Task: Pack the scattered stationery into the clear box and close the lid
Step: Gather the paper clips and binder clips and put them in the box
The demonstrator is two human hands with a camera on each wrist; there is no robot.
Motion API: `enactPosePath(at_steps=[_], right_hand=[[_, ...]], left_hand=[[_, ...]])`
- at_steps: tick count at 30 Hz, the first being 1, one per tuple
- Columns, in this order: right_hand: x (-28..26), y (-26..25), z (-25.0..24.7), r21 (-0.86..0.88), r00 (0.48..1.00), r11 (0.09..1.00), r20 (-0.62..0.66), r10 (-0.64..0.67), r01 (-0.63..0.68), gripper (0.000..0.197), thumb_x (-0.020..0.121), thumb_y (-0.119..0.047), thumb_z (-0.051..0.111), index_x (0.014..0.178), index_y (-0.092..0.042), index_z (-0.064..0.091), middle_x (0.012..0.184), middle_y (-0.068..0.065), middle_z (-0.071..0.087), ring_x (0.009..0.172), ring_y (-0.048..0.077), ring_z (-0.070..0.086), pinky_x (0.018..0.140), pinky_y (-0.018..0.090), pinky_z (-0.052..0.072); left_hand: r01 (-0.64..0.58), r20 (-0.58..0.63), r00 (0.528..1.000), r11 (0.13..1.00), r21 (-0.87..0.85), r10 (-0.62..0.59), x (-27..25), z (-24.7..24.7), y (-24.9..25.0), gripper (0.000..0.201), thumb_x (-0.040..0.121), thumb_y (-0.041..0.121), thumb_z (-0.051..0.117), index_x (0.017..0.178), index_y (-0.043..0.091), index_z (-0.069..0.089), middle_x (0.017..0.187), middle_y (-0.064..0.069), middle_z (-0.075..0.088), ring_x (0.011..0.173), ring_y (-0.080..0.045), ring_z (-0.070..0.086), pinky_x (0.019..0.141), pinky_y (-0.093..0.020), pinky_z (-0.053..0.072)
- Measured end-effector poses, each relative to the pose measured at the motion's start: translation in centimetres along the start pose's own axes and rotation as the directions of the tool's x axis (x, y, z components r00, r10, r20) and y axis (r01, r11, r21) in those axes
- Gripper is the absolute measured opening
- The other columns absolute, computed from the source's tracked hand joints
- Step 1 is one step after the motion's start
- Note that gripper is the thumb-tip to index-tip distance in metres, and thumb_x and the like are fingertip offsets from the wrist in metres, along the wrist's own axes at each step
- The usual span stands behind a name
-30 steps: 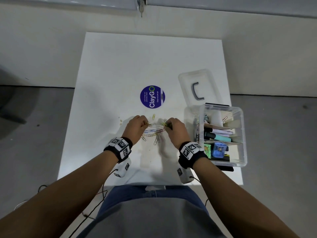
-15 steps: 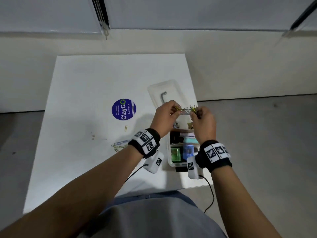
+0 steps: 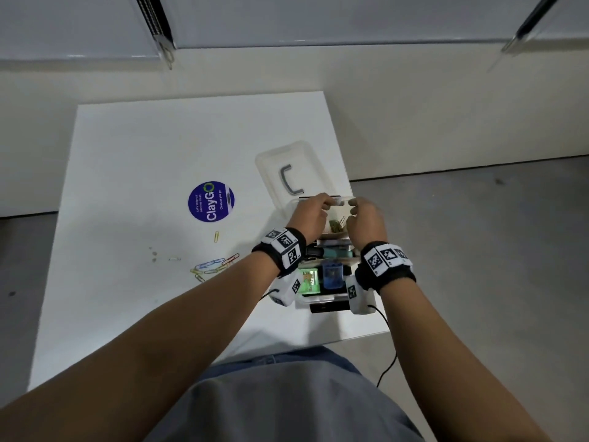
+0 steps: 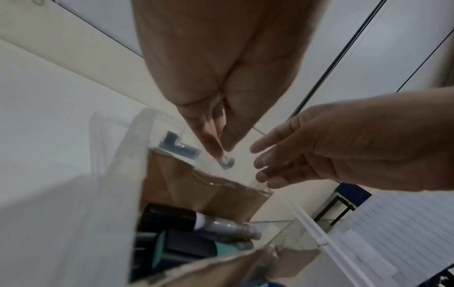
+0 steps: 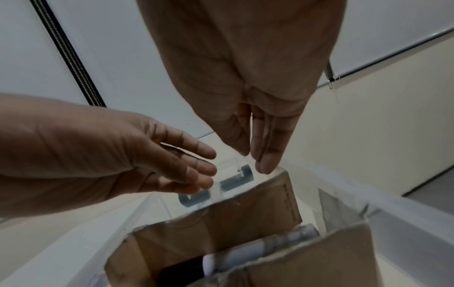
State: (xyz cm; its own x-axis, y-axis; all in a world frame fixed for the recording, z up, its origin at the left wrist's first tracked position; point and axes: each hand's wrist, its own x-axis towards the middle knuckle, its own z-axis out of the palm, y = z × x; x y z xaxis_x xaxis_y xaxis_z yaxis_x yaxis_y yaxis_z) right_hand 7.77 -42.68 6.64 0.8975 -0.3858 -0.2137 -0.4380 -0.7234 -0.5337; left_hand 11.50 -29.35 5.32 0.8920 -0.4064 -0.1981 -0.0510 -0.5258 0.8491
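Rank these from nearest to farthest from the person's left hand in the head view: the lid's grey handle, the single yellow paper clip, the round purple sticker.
From the left hand:
1. Grey handle, just beyond the hand on the lid.
2. Yellow paper clip, to the left on the table.
3. Purple sticker, farther left.

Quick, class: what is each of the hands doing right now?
Left hand: open, fingers relaxed, holding nothing.
Right hand: open, fingers straight, holding nothing.

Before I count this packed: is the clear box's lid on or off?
Off. The lid lies flat on the table behind the open clear box.
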Motion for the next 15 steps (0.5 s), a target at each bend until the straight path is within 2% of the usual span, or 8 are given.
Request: enactPosePath(at_steps=[4, 7, 9, 12, 13, 15], right_hand=[[-0.5, -1.9, 0.8, 0.07, 0.995, 0.993, -0.022, -0.093, 0.095, 0.032, 0.088, -0.001, 0.05, 0.117, -0.01, 0.061, 0.111, 0.012, 0.064, 0.097, 0.027, 0.063, 0.081, 0.032, 0.052], [-1.3, -5.2, 2.4, 0.128, 0.979, 0.97, -0.023, -0.204, 0.205, 0.029, 0.088, -0.002, 0.052, 0.113, -0.011, 0.063, 0.108, 0.01, 0.065, 0.096, 0.024, 0.062, 0.084, 0.034, 0.052], [-2.4, -7.9, 4.2, 0.162, 0.959, 0.949, 0.048, -0.281, 0.27, 0.027, 0.087, -0.002, 0.052, 0.111, -0.011, 0.063, 0.105, 0.009, 0.065, 0.09, 0.02, 0.061, 0.084, 0.033, 0.051], [-4.8, -11.2, 8.3, 0.136, 0.891, 0.928, 0.262, -0.371, 0.346, 0.029, 0.087, -0.002, 0.053, 0.113, -0.011, 0.061, 0.109, 0.01, 0.062, 0.095, 0.022, 0.061, 0.084, 0.031, 0.049], [-5.6, -11.8, 9.8, 0.106, 0.859, 0.925, 0.347, -0.378, 0.364, 0.032, 0.086, -0.002, 0.053, 0.116, -0.011, 0.06, 0.113, 0.011, 0.06, 0.1, 0.025, 0.06, 0.085, 0.03, 0.047], [-6.9, -12.2, 12.8, 0.015, 0.804, 0.932, 0.501, -0.32, 0.361, 0.04, 0.087, -0.001, 0.051, 0.126, -0.009, 0.053, 0.123, 0.013, 0.052, 0.108, 0.03, 0.057, 0.089, 0.033, 0.045]], left_hand=[[-0.015, -0.033, 0.999, 0.999, -0.036, 0.014, -0.9, -2.0, -1.3, 0.039, 0.086, -0.008, 0.042, 0.111, 0.011, 0.065, 0.107, -0.007, 0.067, 0.094, -0.018, 0.063, 0.082, -0.023, 0.05], [-0.024, -0.171, 0.985, 0.999, -0.036, 0.018, -2.1, -5.2, -3.5, 0.031, 0.086, -0.005, 0.046, 0.104, 0.01, 0.065, 0.102, 0.001, 0.067, 0.089, -0.012, 0.062, 0.082, -0.023, 0.051], [0.019, -0.253, 0.967, 1.0, 0.022, -0.013, -3.2, -7.8, -6.5, 0.024, 0.089, 0.0, 0.047, 0.101, 0.013, 0.064, 0.101, 0.0, 0.066, 0.088, -0.013, 0.061, 0.08, -0.024, 0.05], [0.217, -0.255, 0.949, 0.971, 0.103, -0.185, -5.8, -11.8, -12.8, 0.02, 0.088, 0.005, 0.055, 0.105, 0.012, 0.062, 0.107, -0.008, 0.062, 0.092, -0.021, 0.062, 0.082, -0.029, 0.049], [0.302, -0.234, 0.936, 0.941, 0.155, -0.263, -7.0, -12.9, -15.1, 0.025, 0.087, 0.007, 0.059, 0.111, 0.011, 0.06, 0.112, -0.012, 0.058, 0.096, -0.026, 0.061, 0.087, -0.032, 0.048], [0.469, -0.215, 0.881, 0.833, 0.292, -0.421, -9.8, -14.8, -19.2, 0.042, 0.087, 0.011, 0.062, 0.128, 0.007, 0.052, 0.127, -0.02, 0.046, 0.112, -0.035, 0.054, 0.1, -0.04, 0.043]])
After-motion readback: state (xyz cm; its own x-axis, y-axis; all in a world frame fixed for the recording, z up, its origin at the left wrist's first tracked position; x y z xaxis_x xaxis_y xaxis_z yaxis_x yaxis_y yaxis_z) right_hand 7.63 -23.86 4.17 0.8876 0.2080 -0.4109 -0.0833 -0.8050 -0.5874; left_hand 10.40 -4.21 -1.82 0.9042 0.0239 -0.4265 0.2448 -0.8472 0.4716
